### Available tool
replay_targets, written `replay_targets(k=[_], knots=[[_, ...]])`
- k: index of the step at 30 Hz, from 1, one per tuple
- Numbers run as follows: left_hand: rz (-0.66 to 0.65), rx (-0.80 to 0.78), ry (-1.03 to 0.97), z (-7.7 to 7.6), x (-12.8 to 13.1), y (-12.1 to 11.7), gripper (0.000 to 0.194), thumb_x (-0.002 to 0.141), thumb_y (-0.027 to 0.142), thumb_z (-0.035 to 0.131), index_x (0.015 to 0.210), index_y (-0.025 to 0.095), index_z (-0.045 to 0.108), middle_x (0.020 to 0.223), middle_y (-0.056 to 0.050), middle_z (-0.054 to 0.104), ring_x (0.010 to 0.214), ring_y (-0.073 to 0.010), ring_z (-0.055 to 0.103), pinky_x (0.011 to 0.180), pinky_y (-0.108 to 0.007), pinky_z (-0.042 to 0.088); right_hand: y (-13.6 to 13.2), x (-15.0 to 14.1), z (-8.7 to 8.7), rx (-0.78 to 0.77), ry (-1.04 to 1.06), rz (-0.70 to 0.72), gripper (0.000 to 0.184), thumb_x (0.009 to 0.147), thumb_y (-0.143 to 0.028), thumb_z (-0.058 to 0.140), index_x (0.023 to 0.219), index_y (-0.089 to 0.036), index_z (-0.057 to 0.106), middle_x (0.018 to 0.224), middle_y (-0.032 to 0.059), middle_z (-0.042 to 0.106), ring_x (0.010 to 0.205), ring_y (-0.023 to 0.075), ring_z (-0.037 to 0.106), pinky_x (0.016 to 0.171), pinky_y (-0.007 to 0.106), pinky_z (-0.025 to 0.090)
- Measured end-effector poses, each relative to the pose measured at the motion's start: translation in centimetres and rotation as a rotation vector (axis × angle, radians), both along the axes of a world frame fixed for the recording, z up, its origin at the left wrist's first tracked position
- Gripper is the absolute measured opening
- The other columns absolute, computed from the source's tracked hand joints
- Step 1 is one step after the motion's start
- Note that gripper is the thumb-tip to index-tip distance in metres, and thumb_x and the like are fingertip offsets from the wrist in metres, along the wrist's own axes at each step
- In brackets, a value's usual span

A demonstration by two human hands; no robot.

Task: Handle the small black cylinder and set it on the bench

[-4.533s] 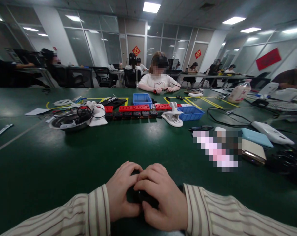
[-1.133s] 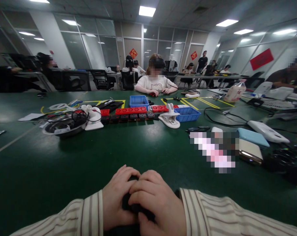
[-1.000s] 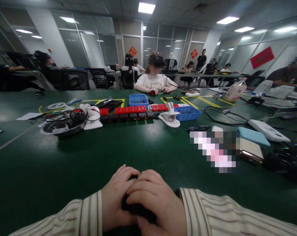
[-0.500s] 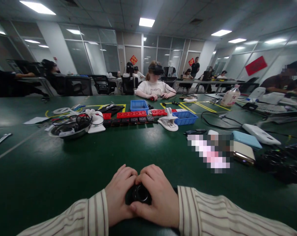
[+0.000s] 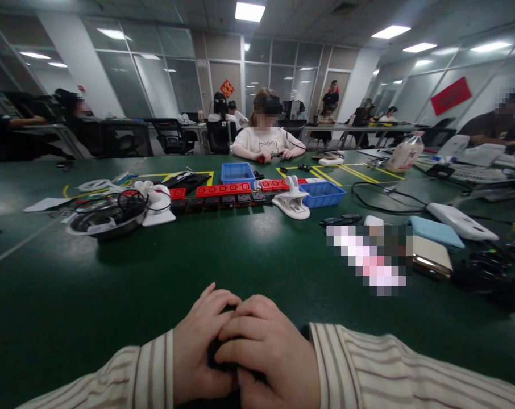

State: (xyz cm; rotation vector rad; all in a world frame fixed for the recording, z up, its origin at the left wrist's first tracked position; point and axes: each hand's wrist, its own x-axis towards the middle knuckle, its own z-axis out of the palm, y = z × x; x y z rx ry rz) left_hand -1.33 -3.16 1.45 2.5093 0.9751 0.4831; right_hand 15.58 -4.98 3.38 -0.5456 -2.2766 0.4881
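Near the front edge of the table, my left hand [image 5: 202, 349] curls around the left side of a black round object [image 5: 224, 354]. My right hand [image 5: 272, 352] lies over its top and right side, fingers bent and reaching across toward the left hand. Only dark slivers of the object show between the fingers, so its exact kind cannot be told. Both hands are closed about it, low over the green table [image 5: 163, 272].
Ahead lie red and black socket blocks [image 5: 223, 190], blue trays [image 5: 323, 195], a white clip stand [image 5: 292, 199] and a metal bowl [image 5: 108, 224] of cables. To the right are a light blue case [image 5: 435, 232], power banks and black cables. A person [image 5: 266, 133] sits opposite.
The right hand's fingers have slid left over the black round object, covering the ring-shaped top that showed before. Both hands sit slightly lower in view, and the camera has tilted a little.
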Motion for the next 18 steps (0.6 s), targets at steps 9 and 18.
replay_targets(k=[9,18], knots=[[0.022,0.090,-0.010,-0.2,-0.3,-0.1,0.079,0.049,0.065,0.066,0.111,0.020,0.048,0.103,-0.007,0.055,0.099,-0.0293,0.050,0.100,-0.061,0.016,0.4,0.0,-0.1,-0.043,0.031,-0.167,0.056,0.080,-0.063,0.033,0.099,-0.014,0.052,0.094,0.0100,0.057,0.087,0.0217,0.048,0.079,0.038,0.037],[0.062,0.056,0.008,0.2,-0.1,-0.4,0.038,0.054,0.030,0.064,0.089,0.019,0.055,0.089,-0.003,0.053,0.088,-0.0223,0.053,0.101,-0.055,0.019,0.1,0.0,-0.8,0.038,-0.201,-0.293,0.038,0.074,-0.052,0.054,0.087,-0.016,0.055,0.077,0.0042,0.056,0.072,0.0178,0.047,0.069,0.033,0.036]])
